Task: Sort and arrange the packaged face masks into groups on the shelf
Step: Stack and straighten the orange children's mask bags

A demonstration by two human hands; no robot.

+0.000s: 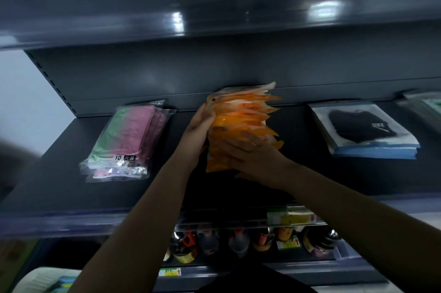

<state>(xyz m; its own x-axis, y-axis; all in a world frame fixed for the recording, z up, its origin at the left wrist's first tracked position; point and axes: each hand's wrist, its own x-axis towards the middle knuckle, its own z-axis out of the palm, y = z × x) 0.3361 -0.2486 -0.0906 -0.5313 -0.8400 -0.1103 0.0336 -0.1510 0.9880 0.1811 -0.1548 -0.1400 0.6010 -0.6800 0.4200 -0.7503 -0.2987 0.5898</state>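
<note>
Both hands grasp a fanned stack of orange mask packs [243, 123] at shelf [59, 187] centre: left hand [199, 130] grip at its 9 o'clock edge, right hand [253, 156] grip at 5 o'clock.

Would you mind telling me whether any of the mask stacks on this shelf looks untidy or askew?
Yes: the orange mask packets, held between the left hand and right hand, are fanned out, their corners splaying rightward. The pink-and-green stack is slightly slipped at its front edge. The black mask stack lies square.
</note>
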